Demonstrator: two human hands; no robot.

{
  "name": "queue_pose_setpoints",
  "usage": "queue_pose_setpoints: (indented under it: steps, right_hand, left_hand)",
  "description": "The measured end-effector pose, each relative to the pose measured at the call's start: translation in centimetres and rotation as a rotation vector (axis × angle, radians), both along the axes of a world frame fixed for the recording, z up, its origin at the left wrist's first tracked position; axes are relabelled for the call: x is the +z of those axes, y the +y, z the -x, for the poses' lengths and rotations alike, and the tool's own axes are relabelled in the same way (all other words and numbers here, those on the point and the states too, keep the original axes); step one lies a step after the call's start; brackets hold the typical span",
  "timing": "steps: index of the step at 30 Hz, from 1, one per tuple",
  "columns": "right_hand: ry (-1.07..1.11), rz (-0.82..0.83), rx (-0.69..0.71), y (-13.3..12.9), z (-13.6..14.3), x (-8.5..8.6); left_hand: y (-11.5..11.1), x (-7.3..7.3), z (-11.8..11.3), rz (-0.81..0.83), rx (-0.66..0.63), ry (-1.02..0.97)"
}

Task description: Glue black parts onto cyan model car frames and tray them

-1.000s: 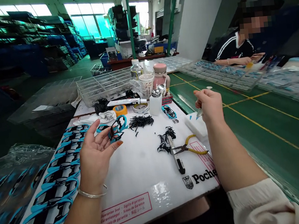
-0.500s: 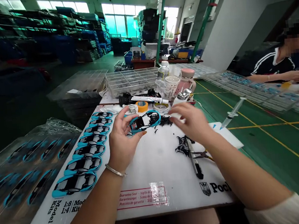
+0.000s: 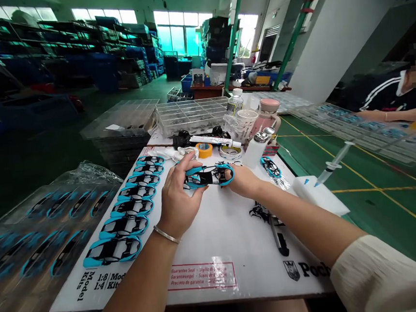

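Holding the blue-and-black frame above the white surface in the head view, your left hand has its grip closed on the frame's left end, fingers behind and thumb along the lower edge. Your right hand is at the frame's right end, its fingertips partly hidden behind it, so you cannot tell whether that grip is pinching or only touching. The frame lies lengthwise between your hands, its open middle facing you.

To the left of your left hand, a column of similar pieces runs along the surface's left edge. Beyond the frame you have a white cloth, an orange tape roll and a white tube. A white pump bottle stands past your right hand, with another blue piece lying to its right. Nearer you, beneath your right forearm, are black scraps and a knife, partly covered.

Off to the right, a syringe leans up from a white block. Farther right, a person in a dark striped sleeve sits behind clear trays of blue pieces.
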State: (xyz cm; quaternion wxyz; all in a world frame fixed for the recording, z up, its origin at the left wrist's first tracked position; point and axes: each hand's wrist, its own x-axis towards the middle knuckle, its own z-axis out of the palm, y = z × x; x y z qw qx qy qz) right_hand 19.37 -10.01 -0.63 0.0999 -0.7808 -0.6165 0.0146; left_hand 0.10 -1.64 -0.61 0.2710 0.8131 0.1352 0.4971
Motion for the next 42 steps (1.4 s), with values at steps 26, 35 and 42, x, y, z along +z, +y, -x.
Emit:
queue_pose_setpoints:
  steps: [26,35,42]
  right_hand:
    - [0.064,-0.422,0.008,-7.6,4.1,4.4]
    - [0.108,-0.428,0.003,-7.7,4.2,4.4]
    - [0.233,-0.469,-0.035,-7.4,4.2,4.1]
  left_hand:
    - [-3.0,-0.2,-1.1,-0.619,-0.085,0.076]
    - [-3.1,-0.2,-1.1,-0.632,-0.092,0.065]
    - [-3.2,-0.2,-1.0,-0.639,-0.096,0.060]
